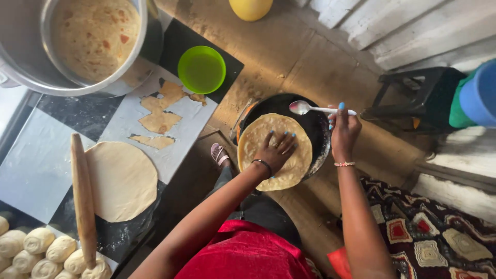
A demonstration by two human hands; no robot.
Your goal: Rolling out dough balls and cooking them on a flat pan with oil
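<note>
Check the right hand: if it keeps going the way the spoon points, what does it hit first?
The right hand holds a white spoon pointing over the black pan. Straight on, the pan's far rim comes first, probably; height above it is unclear. Beyond lies bare floor.

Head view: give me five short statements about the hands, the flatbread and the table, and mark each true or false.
1. The left hand rests flat on the flatbread in the dark pan. True.
2. The right hand holds a knife. False: it holds a white spoon above the pan.
3. The rolling pin lies beside a rolled-out raw dough round on the table. True.
4. The green bowl is full of dough balls. False: it looks empty; the dough balls sit at the table's near corner.
5. The metal pot at the table's far end holds cooked flatbread. True.
</note>
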